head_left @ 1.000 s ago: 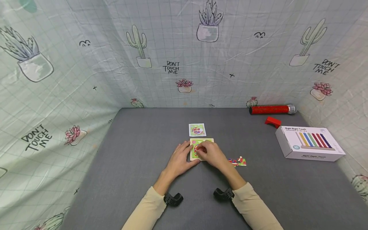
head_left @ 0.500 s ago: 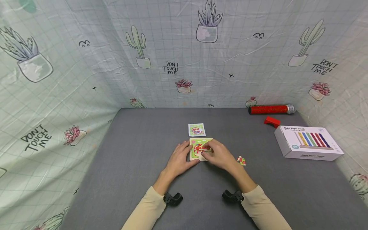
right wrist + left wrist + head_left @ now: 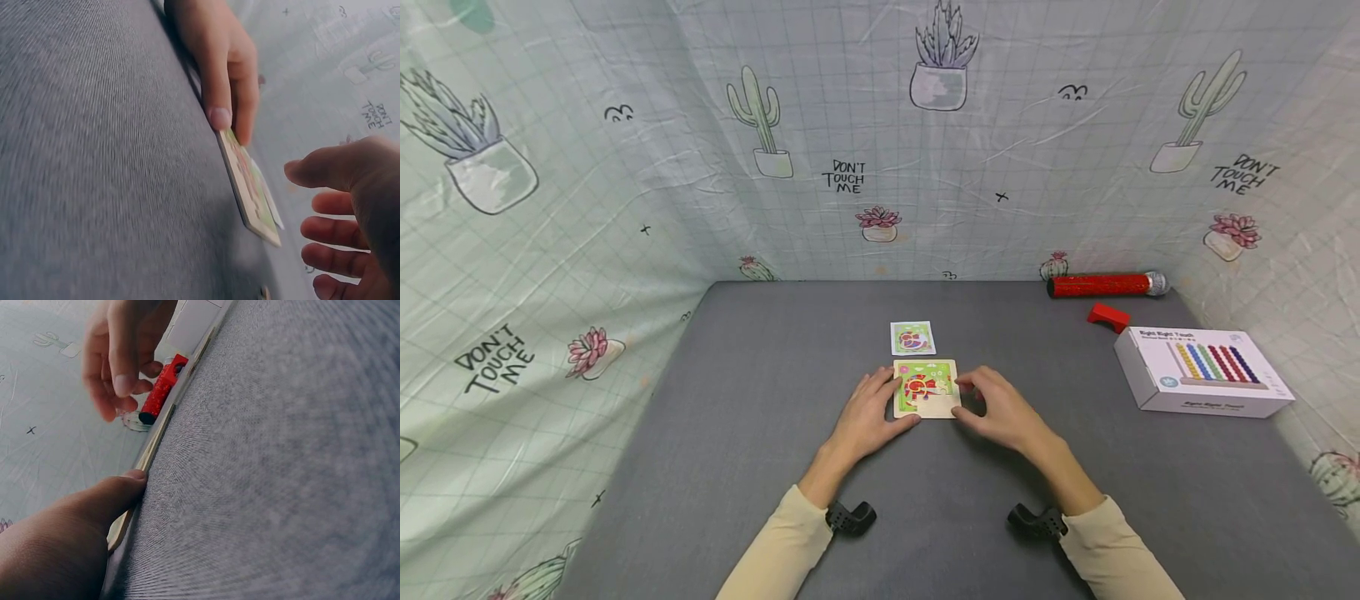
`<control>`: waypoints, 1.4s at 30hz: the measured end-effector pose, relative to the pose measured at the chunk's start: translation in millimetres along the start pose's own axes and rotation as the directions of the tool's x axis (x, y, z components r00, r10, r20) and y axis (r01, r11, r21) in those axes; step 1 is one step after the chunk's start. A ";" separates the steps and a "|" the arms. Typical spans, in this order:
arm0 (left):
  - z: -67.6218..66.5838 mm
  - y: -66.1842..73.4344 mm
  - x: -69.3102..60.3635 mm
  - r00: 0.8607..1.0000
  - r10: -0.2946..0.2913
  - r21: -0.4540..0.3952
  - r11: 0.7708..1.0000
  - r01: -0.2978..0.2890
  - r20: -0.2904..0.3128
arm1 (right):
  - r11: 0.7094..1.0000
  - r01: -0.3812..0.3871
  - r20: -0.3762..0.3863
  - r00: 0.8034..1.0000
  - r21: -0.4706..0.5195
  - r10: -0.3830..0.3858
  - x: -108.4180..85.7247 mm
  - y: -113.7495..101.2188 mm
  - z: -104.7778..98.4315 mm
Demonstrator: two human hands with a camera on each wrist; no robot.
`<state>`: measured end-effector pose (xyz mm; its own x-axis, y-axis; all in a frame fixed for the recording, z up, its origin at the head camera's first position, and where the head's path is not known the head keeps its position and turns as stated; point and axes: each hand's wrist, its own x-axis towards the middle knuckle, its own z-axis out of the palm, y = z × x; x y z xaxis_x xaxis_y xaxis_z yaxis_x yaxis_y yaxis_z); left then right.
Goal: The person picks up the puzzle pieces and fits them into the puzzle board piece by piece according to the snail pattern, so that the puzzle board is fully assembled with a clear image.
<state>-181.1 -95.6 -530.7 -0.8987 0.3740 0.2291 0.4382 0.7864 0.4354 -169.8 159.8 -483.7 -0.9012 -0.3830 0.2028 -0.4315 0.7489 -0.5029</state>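
Observation:
A square wooden puzzle board (image 3: 938, 407) lies flat in front of me. Its upper part carries a green and red picture, while bare pale wood shows at the lower right. My left hand (image 3: 867, 417) holds the board's left side, thumb at the near edge and fingertips by the left edge. At the right edge hovers my right hand (image 3: 1003, 408), thumb and fingers parted; the right wrist view shows nothing between them. Behind the board lies a small picture card (image 3: 913, 338) with similar art. In the right wrist view, the edge of a small loose piece (image 3: 265, 292) shows at the bottom.
At the right of the grey table (image 3: 760, 358) lies a white box (image 3: 1206, 372) printed with coloured bead rows. Behind it are a red arch-shaped block (image 3: 1108, 316) and a red glittery microphone (image 3: 1101, 286). A patterned cloth (image 3: 820, 125) hangs around the table.
My right hand has drawn back rightward from over the board to its right edge, leaving more red picture visible. Its arm now hides the loose pieces. My left hand stays put.

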 end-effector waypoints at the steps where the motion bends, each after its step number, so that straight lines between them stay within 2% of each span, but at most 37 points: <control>1: -0.1 0.1 -0.3 1.000 0.002 -0.002 1.000 -0.002 -0.003 | 1.000 -0.009 0.006 1.000 -0.006 0.009 -1.6 1.2 -1.1; 13: 1.7 -0.9 -1.1 1.000 0.001 -0.018 1.000 -0.001 -0.016 | 0.999 -0.049 0.023 0.998 -0.013 0.050 -22.4 18.6 -10.6; 24: 2.0 -1.0 -1.1 1.000 -0.007 -0.012 1.000 0.007 -0.010 | 0.998 -0.026 0.028 0.999 -0.050 0.027 -37.7 32.3 -15.4; 29: 2.0 -0.7 -1.5 1.000 0.005 -0.006 1.000 -0.005 -0.018 | 0.996 -0.049 0.042 0.998 -0.069 0.052 -42.5 36.7 -18.4; 37: 2.1 -1.1 -1.5 1.000 -0.014 -0.013 1.000 0.014 0.008 | 0.992 -0.068 0.075 0.994 -0.107 0.076 -46.2 40.6 -23.2; 42: 1.6 -0.5 -1.4 1.000 -0.016 -0.016 1.000 0.016 0.006 | 0.994 -0.046 0.084 0.995 -0.102 0.054 -47.1 42.9 -23.8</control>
<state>-180.1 -95.7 -532.6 -0.9058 0.3641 0.2165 0.4236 0.7847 0.4526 -146.8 222.8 -494.8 -0.9167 -0.3859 0.1034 -0.3917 0.8169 -0.4233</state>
